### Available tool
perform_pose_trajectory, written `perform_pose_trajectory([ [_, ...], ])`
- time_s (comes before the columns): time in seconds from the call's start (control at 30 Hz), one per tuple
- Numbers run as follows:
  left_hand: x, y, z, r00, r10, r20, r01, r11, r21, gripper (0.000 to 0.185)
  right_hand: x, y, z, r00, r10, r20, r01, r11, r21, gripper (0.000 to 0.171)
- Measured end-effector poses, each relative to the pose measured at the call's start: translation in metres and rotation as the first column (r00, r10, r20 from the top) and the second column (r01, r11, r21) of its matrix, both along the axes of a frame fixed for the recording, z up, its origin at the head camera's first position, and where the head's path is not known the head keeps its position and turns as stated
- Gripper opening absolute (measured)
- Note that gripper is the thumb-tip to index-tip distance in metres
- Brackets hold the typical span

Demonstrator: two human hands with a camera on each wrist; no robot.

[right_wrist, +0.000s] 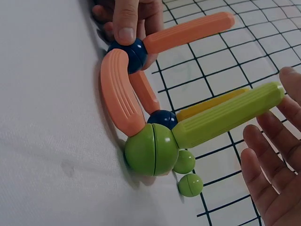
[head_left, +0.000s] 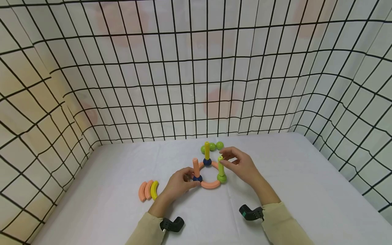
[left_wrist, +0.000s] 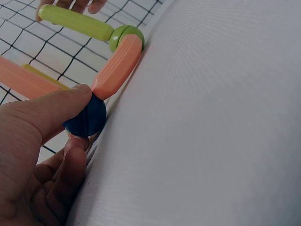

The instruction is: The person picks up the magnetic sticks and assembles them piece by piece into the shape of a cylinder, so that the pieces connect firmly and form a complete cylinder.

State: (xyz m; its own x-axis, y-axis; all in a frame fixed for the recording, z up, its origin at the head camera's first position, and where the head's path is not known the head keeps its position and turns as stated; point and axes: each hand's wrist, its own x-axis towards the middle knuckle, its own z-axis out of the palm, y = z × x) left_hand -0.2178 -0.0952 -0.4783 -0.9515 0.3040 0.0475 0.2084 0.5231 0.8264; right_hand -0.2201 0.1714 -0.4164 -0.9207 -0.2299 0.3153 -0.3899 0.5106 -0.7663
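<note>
Meanwhile the left hand (head_left: 179, 183) pinches the dark blue ball (left_wrist: 86, 117) joining the orange curved pieces on the table (head_left: 300, 190), and the right hand (head_left: 242, 165), fingers relaxed, touches the upright green rod (head_left: 220, 165).

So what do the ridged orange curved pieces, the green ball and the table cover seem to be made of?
The ridged orange curved piece looks like moulded matte plastic, with fine lengthwise grooves. The green ball looks like smooth, slightly glossy plastic, with a seam around its middle. The white table cover is probably woven cloth: a fine weave texture shows.
</note>
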Motion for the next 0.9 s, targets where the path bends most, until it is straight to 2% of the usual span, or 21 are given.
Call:
perform_pose_trajectory([
  [0.13, -0.001, 0.000, 0.000, 1.000, 0.000, -0.006, 0.000, 1.000, -0.004, 0.033, -0.002, 0.006, -0.002, 1.000, 0.019, 0.012, -0.019, 1.000, -0.002, 0.037],
  [0.33, 0.001, 0.000, 0.002, 1.000, -0.001, -0.007, 0.001, 1.000, -0.005, 0.032, -0.003, 0.014, -0.008, 0.995, 0.050, 0.085, -0.051, 0.999, 0.011, 0.047],
  [0.53, 0.001, 0.001, 0.001, 1.000, -0.009, -0.014, 0.009, 1.000, -0.004, 0.033, -0.007, 0.024, -0.025, 0.987, 0.052, 0.152, -0.058, 0.998, 0.036, 0.051],
  [0.67, 0.002, 0.002, 0.001, 1.000, -0.008, 0.001, 0.008, 1.000, 0.006, 0.032, -0.008, 0.026, -0.038, 0.980, 0.062, 0.192, -0.080, 0.993, 0.090, 0.053],
  [0.77, 0.002, 0.001, 0.001, 1.000, 0.000, 0.020, 0.000, 1.000, 0.010, 0.032, -0.006, 0.026, -0.046, 0.978, 0.074, 0.195, -0.102, 0.985, 0.139, 0.053],
  [0.9, 0.001, 0.001, 0.001, 1.000, 0.000, 0.029, 0.000, 1.000, 0.015, 0.033, -0.004, 0.023, -0.053, 0.982, 0.065, 0.176, -0.093, 0.984, 0.152, 0.047],
])
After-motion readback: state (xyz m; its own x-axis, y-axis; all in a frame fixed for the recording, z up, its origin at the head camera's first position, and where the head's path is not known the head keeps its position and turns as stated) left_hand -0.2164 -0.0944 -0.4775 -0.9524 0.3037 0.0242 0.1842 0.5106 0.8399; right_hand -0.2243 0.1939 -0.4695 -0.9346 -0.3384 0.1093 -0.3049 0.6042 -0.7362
